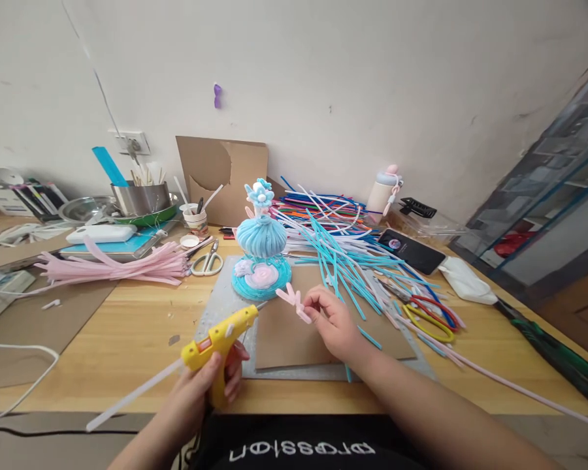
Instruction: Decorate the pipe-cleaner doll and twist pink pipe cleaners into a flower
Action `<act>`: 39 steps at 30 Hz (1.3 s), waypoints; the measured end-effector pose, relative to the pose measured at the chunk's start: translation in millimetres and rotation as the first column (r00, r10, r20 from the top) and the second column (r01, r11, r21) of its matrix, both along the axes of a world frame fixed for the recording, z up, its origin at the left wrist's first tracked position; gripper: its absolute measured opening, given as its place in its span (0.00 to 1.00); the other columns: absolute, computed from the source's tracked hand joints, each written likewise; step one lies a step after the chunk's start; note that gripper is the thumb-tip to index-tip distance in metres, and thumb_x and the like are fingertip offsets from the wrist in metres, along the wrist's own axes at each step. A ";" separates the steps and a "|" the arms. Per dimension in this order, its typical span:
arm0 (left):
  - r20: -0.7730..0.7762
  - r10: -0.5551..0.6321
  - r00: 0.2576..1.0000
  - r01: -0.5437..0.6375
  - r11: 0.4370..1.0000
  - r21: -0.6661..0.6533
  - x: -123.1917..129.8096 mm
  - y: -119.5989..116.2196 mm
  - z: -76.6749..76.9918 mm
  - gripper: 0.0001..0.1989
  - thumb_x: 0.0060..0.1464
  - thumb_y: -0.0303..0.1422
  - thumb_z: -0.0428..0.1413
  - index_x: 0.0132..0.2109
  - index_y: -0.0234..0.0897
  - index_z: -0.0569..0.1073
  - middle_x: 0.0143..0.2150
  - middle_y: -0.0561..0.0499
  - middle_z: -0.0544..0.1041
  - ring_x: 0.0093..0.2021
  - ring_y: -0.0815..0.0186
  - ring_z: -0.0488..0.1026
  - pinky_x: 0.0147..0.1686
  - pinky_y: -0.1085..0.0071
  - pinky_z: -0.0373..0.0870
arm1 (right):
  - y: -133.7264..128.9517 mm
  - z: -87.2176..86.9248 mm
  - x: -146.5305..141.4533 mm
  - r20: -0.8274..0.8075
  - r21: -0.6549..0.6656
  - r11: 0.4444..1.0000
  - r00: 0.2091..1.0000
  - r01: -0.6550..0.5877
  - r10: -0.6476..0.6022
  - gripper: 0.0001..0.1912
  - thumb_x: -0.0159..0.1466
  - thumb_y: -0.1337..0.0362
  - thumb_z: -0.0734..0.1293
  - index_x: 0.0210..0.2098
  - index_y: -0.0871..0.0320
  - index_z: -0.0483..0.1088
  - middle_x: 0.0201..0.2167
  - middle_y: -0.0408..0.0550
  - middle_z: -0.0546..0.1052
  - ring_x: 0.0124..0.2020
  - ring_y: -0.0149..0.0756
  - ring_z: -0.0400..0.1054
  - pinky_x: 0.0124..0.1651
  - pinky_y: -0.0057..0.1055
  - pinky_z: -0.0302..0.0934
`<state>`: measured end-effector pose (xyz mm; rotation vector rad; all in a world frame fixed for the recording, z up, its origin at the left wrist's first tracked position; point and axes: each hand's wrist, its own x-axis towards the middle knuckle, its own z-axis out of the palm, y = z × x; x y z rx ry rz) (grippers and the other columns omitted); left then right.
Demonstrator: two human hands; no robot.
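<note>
My left hand [215, 375] is closed around the handle of a yellow hot glue gun [221, 336], its nozzle pointing up and to the right. A long translucent glue stick [136, 395] sticks out of its back end. Between thumb and fingers, my right hand [334, 323] pinches a small pink pipe-cleaner piece [294, 302] with several loops spread like petals. The nozzle and the pink piece are apart. Just behind them stands a blue pipe-cleaner figure [261, 236] with a flower on top, on a round blue base [239, 288] with a pink centre.
A cardboard sheet [289, 339] lies on a grey mat under my right hand. Blue pipe cleaners [345, 274] spread behind it; pink ones [120, 262] lie left. Scissors [208, 261], yellow-handled pliers [428, 323], a phone [411, 250] and a bottle [385, 192] are around. A white cable [44, 352] crosses the left.
</note>
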<state>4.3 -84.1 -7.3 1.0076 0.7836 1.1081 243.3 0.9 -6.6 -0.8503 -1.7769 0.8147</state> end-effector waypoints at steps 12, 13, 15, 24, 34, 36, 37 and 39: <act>-0.072 0.321 0.944 -0.326 0.943 -0.068 36.0 -18.2 -7.7 0.28 0.45 0.58 0.52 0.31 0.35 0.75 0.28 0.48 0.73 0.18 0.73 0.62 0.17 0.74 0.59 | -11.1 11.9 -0.8 -0.008 0.036 0.992 0.992 -0.124 0.125 0.05 0.65 0.67 0.60 0.32 0.56 0.63 0.30 0.44 0.65 0.32 0.33 0.59 0.36 0.32 0.55; -0.079 0.342 0.936 -0.348 0.933 -0.091 36.1 -17.7 -8.2 0.27 0.45 0.58 0.52 0.30 0.35 0.74 0.26 0.49 0.73 0.19 0.71 0.63 0.18 0.74 0.59 | -11.7 12.6 -0.8 -0.003 0.041 0.991 0.991 -0.131 0.131 0.05 0.65 0.67 0.60 0.32 0.56 0.63 0.30 0.44 0.65 0.32 0.33 0.59 0.36 0.32 0.55; -0.101 0.376 0.921 -0.386 0.917 -0.104 36.2 -16.3 -8.3 0.24 0.46 0.55 0.53 0.27 0.36 0.73 0.24 0.49 0.72 0.23 0.67 0.66 0.20 0.72 0.61 | -12.9 13.7 -0.8 0.004 0.056 0.988 0.990 -0.144 0.144 0.04 0.65 0.67 0.61 0.32 0.57 0.64 0.30 0.44 0.65 0.32 0.33 0.59 0.36 0.32 0.55; -0.187 0.340 0.921 -0.359 0.930 -0.077 34.7 -11.9 -7.5 0.23 0.51 0.52 0.49 0.24 0.37 0.69 0.22 0.50 0.70 0.25 0.65 0.66 0.27 0.69 0.64 | -15.7 15.3 -1.2 0.028 0.099 0.981 0.986 -0.167 0.165 0.04 0.64 0.68 0.60 0.32 0.57 0.64 0.30 0.46 0.65 0.32 0.34 0.60 0.35 0.32 0.56; -0.181 0.255 0.950 -0.265 0.964 -0.035 27.1 -11.1 -16.9 0.23 0.56 0.48 0.46 0.23 0.37 0.69 0.22 0.50 0.70 0.24 0.66 0.65 0.26 0.69 0.61 | -15.5 16.0 -1.4 0.066 0.098 0.981 0.984 -0.169 0.163 0.05 0.65 0.65 0.59 0.32 0.56 0.64 0.30 0.47 0.66 0.33 0.35 0.61 0.35 0.33 0.58; -0.172 0.251 0.953 -0.264 0.963 -0.053 26.5 -11.3 -17.2 0.22 0.55 0.49 0.47 0.24 0.37 0.70 0.22 0.50 0.70 0.24 0.66 0.65 0.25 0.69 0.61 | -15.5 16.0 -1.3 0.064 0.102 0.980 0.984 -0.171 0.165 0.05 0.65 0.65 0.60 0.32 0.56 0.64 0.30 0.47 0.66 0.33 0.35 0.61 0.35 0.33 0.58; -0.169 0.255 0.952 -0.269 0.961 -0.063 26.4 -11.4 -16.7 0.22 0.55 0.49 0.47 0.24 0.37 0.70 0.22 0.50 0.70 0.24 0.66 0.65 0.25 0.69 0.61 | -15.5 16.0 -1.2 0.062 0.103 0.980 0.984 -0.172 0.166 0.05 0.65 0.66 0.60 0.32 0.56 0.64 0.30 0.47 0.66 0.33 0.35 0.61 0.35 0.33 0.58; -0.174 0.265 0.948 -0.280 0.957 -0.071 26.9 -11.6 -15.0 0.22 0.54 0.50 0.48 0.24 0.37 0.70 0.22 0.50 0.70 0.24 0.66 0.65 0.26 0.69 0.62 | -15.4 15.7 -0.9 0.059 0.104 0.979 0.984 -0.174 0.169 0.05 0.65 0.66 0.60 0.32 0.57 0.64 0.31 0.47 0.66 0.33 0.34 0.61 0.35 0.33 0.58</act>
